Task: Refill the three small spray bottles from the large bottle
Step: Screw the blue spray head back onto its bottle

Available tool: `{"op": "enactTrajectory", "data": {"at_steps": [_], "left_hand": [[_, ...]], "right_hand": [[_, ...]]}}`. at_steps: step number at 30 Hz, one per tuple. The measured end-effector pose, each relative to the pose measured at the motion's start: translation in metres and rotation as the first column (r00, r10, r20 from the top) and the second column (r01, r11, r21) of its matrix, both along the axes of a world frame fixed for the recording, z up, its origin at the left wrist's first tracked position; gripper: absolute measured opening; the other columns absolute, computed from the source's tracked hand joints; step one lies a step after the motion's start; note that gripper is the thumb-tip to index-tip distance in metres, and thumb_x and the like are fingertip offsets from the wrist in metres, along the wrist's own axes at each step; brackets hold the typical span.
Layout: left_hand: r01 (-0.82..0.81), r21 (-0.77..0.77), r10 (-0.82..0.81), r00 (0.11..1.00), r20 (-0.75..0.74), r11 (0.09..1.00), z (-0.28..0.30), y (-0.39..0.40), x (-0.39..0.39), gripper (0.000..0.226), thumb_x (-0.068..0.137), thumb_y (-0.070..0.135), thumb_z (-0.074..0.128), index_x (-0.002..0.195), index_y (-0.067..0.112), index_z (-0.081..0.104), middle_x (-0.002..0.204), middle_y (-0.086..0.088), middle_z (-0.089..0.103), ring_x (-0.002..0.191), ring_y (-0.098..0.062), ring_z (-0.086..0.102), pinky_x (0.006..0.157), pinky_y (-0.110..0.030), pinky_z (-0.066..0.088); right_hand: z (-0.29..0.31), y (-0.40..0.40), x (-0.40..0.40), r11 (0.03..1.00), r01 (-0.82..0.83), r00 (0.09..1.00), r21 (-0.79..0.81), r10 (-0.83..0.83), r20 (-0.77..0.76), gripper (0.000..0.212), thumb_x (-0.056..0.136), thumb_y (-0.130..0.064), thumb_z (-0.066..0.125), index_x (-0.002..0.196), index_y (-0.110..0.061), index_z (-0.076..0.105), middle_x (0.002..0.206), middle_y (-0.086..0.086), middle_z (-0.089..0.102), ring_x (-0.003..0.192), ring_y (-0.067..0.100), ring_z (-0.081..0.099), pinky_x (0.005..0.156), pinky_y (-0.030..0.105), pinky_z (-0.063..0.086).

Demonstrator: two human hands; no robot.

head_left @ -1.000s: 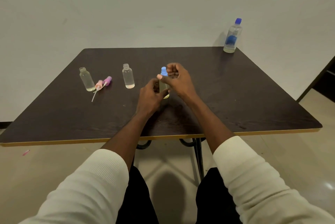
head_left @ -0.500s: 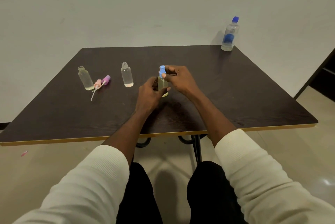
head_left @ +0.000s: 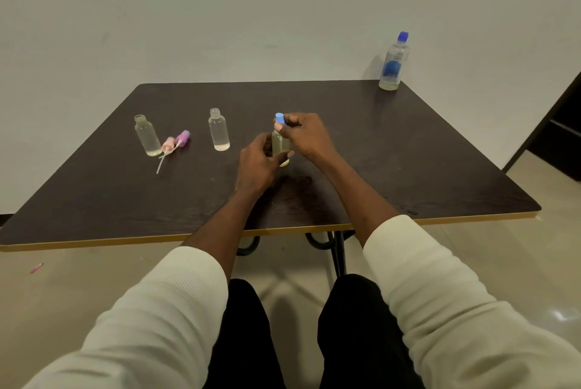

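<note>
The small spray bottle (head_left: pixel 280 145) with the blue spray top (head_left: pixel 279 118) stands near the middle of the bench (head_left: pixel 408 152). The left hand (head_left: pixel 259 162) is curled round its body, and the right hand (head_left: pixel 303 134) pinches the top. I think the top is being twisted. Keep the bottle straight up and hold it firm, so nothing spills. Two open small bottles (head_left: pixel 219 134) wait to the left. The large bottle (head_left: pixel 393 63) stands far off at the back corner
</note>
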State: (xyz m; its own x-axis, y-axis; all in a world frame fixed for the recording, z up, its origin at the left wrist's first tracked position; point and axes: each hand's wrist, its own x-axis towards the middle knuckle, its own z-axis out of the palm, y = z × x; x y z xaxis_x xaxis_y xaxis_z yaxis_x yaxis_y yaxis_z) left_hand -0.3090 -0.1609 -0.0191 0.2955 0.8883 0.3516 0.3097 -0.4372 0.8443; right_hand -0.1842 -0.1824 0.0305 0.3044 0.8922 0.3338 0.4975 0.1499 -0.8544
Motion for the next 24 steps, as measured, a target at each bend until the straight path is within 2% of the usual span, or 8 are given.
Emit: {"op": "enactTrajectory", "data": {"at_steps": [3,5,8,12,14,17,22,24], "left_hand": [[-0.009,0.014,0.009,1.0,-0.012,1.0,0.001,0.0,0.0,0.036,0.085,0.028,0.078,0.114,0.013,0.063,0.098,0.006,0.067,0.086,-0.006,0.062,0.07,-0.014,0.045],[-0.014,0.025,0.014,1.0,-0.021,1.0,0.002,0.0,0.0,0.034,0.085,0.027,0.078,0.112,0.013,0.063,0.095,0.006,0.065,0.082,-0.003,0.061,0.068,-0.014,0.044],[-0.021,0.026,0.022,1.0,-0.016,0.999,0.002,-0.001,0.002,0.033,0.085,0.024,0.077,0.112,0.012,0.064,0.094,0.006,0.066,0.083,-0.006,0.062,0.07,-0.017,0.047],[-0.019,0.002,0.019,0.999,-0.034,1.0,0.001,-0.001,0.002,0.035,0.086,0.024,0.076,0.116,0.011,0.064,0.101,-0.002,0.07,0.092,-0.017,0.066,0.08,-0.035,0.055],[-0.018,0.002,0.018,0.999,-0.03,1.0,0.001,-0.002,0.0,0.039,0.085,0.026,0.076,0.12,0.012,0.064,0.105,-0.002,0.071,0.094,-0.018,0.067,0.082,-0.035,0.056],[-0.028,-0.021,0.027,1.0,-0.007,0.999,0.005,-0.006,-0.003,0.037,0.084,0.02,0.077,0.118,0.013,0.065,0.1,0.005,0.069,0.089,-0.008,0.064,0.074,-0.018,0.049],[-0.089,-0.166,0.126,0.967,0.224,0.982,0.005,-0.004,-0.006,0.029,0.085,0.001,0.062,0.109,0.018,0.063,0.101,0.0,0.069,0.095,-0.014,0.066,0.092,-0.032,0.056],[-0.144,-0.171,0.182,0.955,0.233,0.975,0.005,-0.003,-0.005,0.027,0.087,-0.002,0.059,0.108,0.016,0.062,0.098,0.0,0.067,0.093,-0.013,0.064,0.089,-0.03,0.056]], "right_hand": [[-0.001,-0.004,-0.003,0.999,0.042,0.999,0.018,-0.041,-0.007,0.018,0.086,-0.017,0.072,0.096,-0.002,0.074,0.075,-0.003,0.066,0.064,0.002,0.056,0.055,0.009,0.041],[-0.002,-0.006,-0.003,0.997,0.062,0.996,0.035,-0.059,-0.064,0.024,0.083,-0.018,0.076,0.102,-0.005,0.074,0.084,0.0,0.07,0.068,0.004,0.06,0.047,0.005,0.04],[-0.002,-0.008,-0.007,0.994,0.102,0.991,0.05,-0.097,-0.09,0.023,0.079,-0.02,0.079,0.098,-0.007,0.076,0.081,0.002,0.071,0.064,0.004,0.061,0.047,0.01,0.046],[-0.006,-0.008,-0.013,0.985,0.16,0.984,0.059,-0.154,-0.089,0.018,0.077,-0.024,0.079,0.088,-0.009,0.077,0.066,-0.006,0.067,0.058,0.007,0.061,0.057,0.031,0.056],[-0.005,-0.01,-0.015,0.985,0.161,0.984,0.057,-0.157,-0.081,0.017,0.078,-0.024,0.079,0.087,-0.01,0.076,0.068,-0.002,0.069,0.061,0.011,0.063,0.057,0.032,0.056],[-0.005,-0.013,-0.012,0.993,0.116,0.984,0.031,-0.111,-0.136,0.023,0.079,-0.029,0.079,0.092,-0.01,0.075,0.08,0.003,0.073,0.07,0.013,0.067,0.06,0.03,0.057],[-0.023,-0.019,0.003,0.991,0.075,0.972,-0.107,-0.097,-0.213,0.028,0.079,-0.029,0.07,0.091,-0.005,0.066,0.083,0.0,0.061,0.073,0.007,0.052,0.068,0.025,0.043],[-0.03,-0.021,0.005,0.984,0.058,0.978,-0.17,-0.09,-0.19,0.046,0.072,-0.031,0.068,0.11,-0.005,0.065,0.099,0.007,0.067,0.087,0.013,0.06,0.079,0.03,0.049]]}}
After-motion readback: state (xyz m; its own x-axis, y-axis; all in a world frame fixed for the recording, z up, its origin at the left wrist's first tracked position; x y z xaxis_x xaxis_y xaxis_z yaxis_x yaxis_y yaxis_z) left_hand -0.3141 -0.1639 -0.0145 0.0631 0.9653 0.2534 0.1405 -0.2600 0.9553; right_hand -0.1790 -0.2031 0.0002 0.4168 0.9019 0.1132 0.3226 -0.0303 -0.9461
